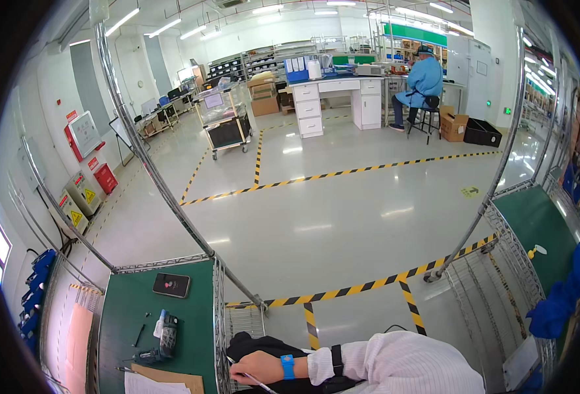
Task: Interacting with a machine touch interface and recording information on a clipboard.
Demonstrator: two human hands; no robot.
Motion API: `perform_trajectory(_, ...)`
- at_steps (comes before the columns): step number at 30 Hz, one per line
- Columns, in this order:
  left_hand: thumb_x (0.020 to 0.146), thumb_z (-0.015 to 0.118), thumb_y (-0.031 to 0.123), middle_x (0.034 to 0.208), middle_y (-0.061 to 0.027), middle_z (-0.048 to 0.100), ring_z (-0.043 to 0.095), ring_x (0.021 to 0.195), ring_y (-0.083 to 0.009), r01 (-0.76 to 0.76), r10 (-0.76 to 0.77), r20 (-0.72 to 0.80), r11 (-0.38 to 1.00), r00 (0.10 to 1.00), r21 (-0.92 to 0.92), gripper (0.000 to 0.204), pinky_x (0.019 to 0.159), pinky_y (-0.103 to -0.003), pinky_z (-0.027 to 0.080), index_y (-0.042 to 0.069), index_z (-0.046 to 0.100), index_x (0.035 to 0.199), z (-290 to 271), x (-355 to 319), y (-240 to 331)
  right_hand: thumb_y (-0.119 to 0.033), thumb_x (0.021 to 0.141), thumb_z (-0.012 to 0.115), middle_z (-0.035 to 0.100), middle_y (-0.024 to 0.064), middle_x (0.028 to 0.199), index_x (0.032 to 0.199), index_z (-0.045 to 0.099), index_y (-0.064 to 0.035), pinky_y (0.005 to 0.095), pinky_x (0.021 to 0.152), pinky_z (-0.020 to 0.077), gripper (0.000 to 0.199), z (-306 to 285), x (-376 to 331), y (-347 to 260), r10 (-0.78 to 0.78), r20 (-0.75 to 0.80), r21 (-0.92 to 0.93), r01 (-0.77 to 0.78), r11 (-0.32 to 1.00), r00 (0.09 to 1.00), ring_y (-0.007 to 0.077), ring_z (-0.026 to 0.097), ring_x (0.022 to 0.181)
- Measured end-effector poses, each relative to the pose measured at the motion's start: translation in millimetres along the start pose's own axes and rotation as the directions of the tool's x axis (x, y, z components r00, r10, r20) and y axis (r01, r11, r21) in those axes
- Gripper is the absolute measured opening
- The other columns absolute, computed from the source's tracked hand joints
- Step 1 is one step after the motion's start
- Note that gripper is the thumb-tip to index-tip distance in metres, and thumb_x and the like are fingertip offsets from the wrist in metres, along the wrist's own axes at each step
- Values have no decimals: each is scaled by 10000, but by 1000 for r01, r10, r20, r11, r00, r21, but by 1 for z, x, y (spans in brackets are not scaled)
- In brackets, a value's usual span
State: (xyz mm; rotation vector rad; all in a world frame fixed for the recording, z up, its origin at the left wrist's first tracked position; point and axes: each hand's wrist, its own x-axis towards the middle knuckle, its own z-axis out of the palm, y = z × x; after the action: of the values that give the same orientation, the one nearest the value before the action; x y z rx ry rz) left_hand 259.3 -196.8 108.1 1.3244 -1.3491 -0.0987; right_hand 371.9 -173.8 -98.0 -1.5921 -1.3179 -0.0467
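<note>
My right hand [258,368] comes in from the lower right in a white sleeve, with a blue wristband [287,366] on the wrist. It lies low in the view on a black bundle [264,344] beside the wire edge of a green-topped bench [123,308]. The fingers look curled around a thin pale rod [256,382]. On the bench, left of the hand, lie a black phone [171,284], a dark hand-held tool [165,336], a brown cardboard sheet [170,378] and white paper [151,386]. My left hand is out of sight.
Slanted metal poles [165,187] rise from the bench corners. A wire rack [493,289] with a green mat [539,220] and blue cloth [565,299] stands to the right. Yellow-black tape [369,285] marks the floor. Far off are a cart [227,125] and a person in blue [424,82] seated at a white desk.
</note>
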Motion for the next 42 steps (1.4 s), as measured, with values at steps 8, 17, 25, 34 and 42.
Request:
perform_trajectory(8, 1007, 444, 281, 1402, -201, 498, 444, 1335, -319, -49, 45, 51, 996, 998, 76, 467, 1030, -499, 410, -17, 404, 1364, 5, -29, -5, -255, 855, 650, 647, 98, 704, 846, 657, -142, 411, 576, 517, 114, -13, 12, 8, 95, 64, -29, -93, 995, 993, 315, 650, 666)
perform_trajectory(17, 987, 563, 191, 1076, -228, 660, 635, 906, -389, 128, 4, -452, 957, 892, 262, 227, 763, -469, 504, -18, 648, 1009, 35, -65, 48, -40, 849, 704, 621, 109, 674, 852, 668, -23, 302, 536, 461, 40, 12, 13, 0, 110, 1, 69, -110, 992, 994, 194, 590, 559)
perform_trajectory(25, 929, 603, 45, 1113, -95, 673, 630, 1091, -218, 615, -265, -962, 749, -65, -248, 287, 959, -350, 479, 24, 624, 1214, 115, -211, 115, -33, 936, 623, 577, 40, 734, 920, 617, 14, 248, 548, 400, 50, 12, 0, 26, 166, 81, 121, -175, 977, 983, 87, 487, 610)
perform_trajectory(34, 960, 574, 49, 992, -79, 679, 642, 935, -162, 488, 214, -711, 848, -670, -205, 138, 864, -304, 501, 20, 638, 1079, 195, -235, 134, -66, 952, 611, 548, 37, 708, 917, 605, 6, 256, 541, 382, 81, 16, 11, 14, 181, 101, 133, -194, 972, 978, 96, 458, 595)
perform_trajectory(42, 947, 588, 28, 837, -48, 689, 645, 718, -121, 873, 808, -393, 280, -438, -399, 94, 672, -236, 514, 18, 681, 959, 216, -285, 169, -54, 952, 605, 536, 37, 709, 908, 598, 11, 256, 541, 370, 79, 11, 9, 12, 199, 107, 149, -214, 965, 974, 94, 442, 598)
